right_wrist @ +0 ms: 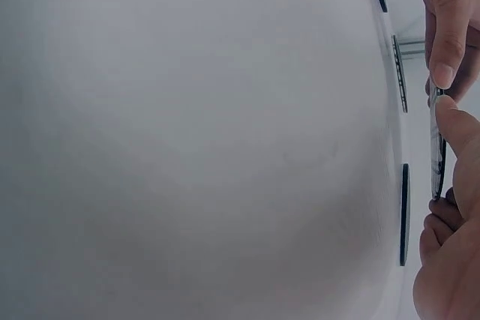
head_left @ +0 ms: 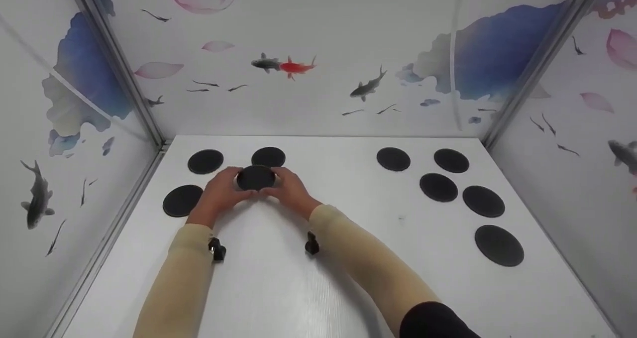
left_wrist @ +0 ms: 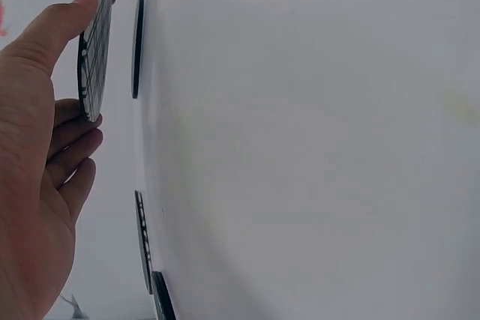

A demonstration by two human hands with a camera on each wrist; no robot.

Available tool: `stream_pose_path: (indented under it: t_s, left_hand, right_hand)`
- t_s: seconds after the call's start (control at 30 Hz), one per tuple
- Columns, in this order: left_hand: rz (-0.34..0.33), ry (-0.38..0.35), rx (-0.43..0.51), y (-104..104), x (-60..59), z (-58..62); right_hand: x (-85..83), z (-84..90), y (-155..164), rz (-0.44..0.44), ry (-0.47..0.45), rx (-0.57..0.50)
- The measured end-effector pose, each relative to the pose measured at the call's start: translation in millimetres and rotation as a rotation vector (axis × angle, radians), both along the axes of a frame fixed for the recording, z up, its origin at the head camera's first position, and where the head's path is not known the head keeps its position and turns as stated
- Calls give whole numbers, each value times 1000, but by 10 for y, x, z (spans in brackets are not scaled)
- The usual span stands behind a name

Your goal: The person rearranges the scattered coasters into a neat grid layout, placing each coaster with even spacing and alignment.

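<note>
A round black coaster (head_left: pixel 256 178) is held between both hands, raised off the white table. My left hand (head_left: pixel 219 196) grips its left edge, and my right hand (head_left: pixel 292 192) grips the right edge. Both thumbs meet at the near rim. The left wrist view shows the coaster (left_wrist: pixel 96 58) nearly edge-on, its underside pale with dark crossing lines. From the right wrist, the coaster (right_wrist: pixel 437 148) is a thin strip between the two hands. Just behind it lies another black coaster (head_left: pixel 268 155), partly covered in the head view.
Left of the hands lie a coaster (head_left: pixel 205 162) and a nearer coaster (head_left: pixel 180 201), partly hidden by the left hand. Several more, including a coaster (head_left: pixel 499 245), are spread along the table's right side. Printed walls (head_left: pixel 328 114) enclose the table (head_left: pixel 278 288) at the back and sides.
</note>
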State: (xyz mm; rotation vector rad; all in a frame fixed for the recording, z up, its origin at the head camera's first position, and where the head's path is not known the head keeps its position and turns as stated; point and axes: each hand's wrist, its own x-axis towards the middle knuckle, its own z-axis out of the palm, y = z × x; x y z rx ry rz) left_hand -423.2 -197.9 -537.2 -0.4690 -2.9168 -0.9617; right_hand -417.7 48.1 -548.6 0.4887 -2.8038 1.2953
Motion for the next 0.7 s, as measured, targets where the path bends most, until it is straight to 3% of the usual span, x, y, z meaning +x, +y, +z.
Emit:
stream_pose_path:
  t_s: [0.3, 0.7]
  left_hand:
    - [-16, 2, 6, 269, 35, 34]
    - [-22, 59, -8, 659, 69, 129]
  right_hand:
    - [46, 20, 287, 25, 29, -43]
    - [90, 161, 656, 16, 112, 28]
